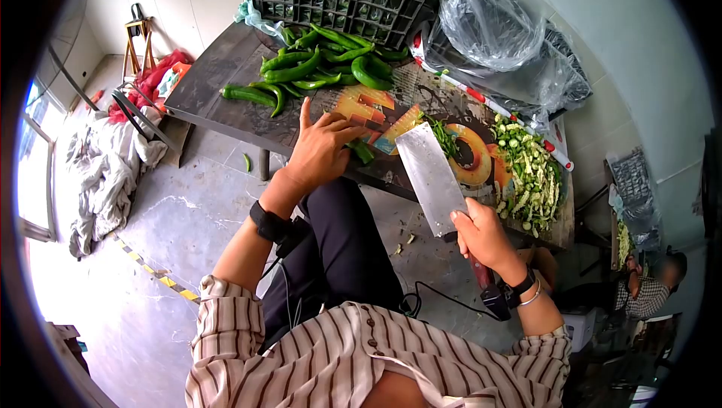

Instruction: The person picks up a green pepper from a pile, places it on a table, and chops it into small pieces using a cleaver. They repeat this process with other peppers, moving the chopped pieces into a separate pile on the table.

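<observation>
A black plastic crate [338, 2] and crumpled clear bags [492, 28] stand behind smooth, curved peppers [295, 73] on your bench [207, 88]. Your left hand [322, 148] has fingers partly spread beside another green pepper [362, 152]; contact you cannot tell. Your right hand [485, 239] wraps its fingers around the wide metal knife [432, 175], left of pale chopped pieces [530, 178]. The orange print [365, 111] is not readable.

The head camera looks down over the table [214, 81].
</observation>
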Motion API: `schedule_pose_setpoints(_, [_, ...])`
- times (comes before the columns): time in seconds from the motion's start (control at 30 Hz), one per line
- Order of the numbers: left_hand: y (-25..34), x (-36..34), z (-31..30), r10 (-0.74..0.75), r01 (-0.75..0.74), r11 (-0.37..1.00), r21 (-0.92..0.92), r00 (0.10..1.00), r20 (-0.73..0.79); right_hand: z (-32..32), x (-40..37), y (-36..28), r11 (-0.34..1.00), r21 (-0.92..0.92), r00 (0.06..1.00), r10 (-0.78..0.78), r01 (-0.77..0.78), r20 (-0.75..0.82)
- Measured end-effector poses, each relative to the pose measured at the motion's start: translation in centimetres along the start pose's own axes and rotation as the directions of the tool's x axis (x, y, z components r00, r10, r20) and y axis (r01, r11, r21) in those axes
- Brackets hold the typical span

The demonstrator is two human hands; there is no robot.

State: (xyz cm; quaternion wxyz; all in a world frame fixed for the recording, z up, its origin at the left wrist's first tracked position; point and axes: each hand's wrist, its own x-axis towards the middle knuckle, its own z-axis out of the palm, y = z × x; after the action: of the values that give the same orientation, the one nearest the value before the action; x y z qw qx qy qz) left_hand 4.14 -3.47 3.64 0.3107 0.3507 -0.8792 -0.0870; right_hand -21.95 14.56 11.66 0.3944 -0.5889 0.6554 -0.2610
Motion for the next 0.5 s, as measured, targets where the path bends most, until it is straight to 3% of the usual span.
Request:
schedule_pose_setpoints(0.13, [-0.2, 0.8, 0.3, 0.032, -0.032, 0.999, 0.013, 0.999, 0.002, -0.1, 0.3, 0.2, 0.997, 0.079, 1.0, 0.017, -0.018, 0.004])
schedule_pose_setpoints(0.2, [-0.1, 1.2, 1.1, 0.054, -0.055, 0.998, -0.008, 0.996, -0.074, -0.1, 0.7, 0.2, 0.996, 0.089, 1.0, 0.013, -0.012, -0.008])
schedule_pose_setpoints(0.5, [0.9, 0.6, 3.2, -0.01, -0.015, 0.987, -0.16, 0.988, -0.157, 0.1, 2.7, 0.6, 0.979, 0.2, 0.998, 0.043, -0.034, -0.044])
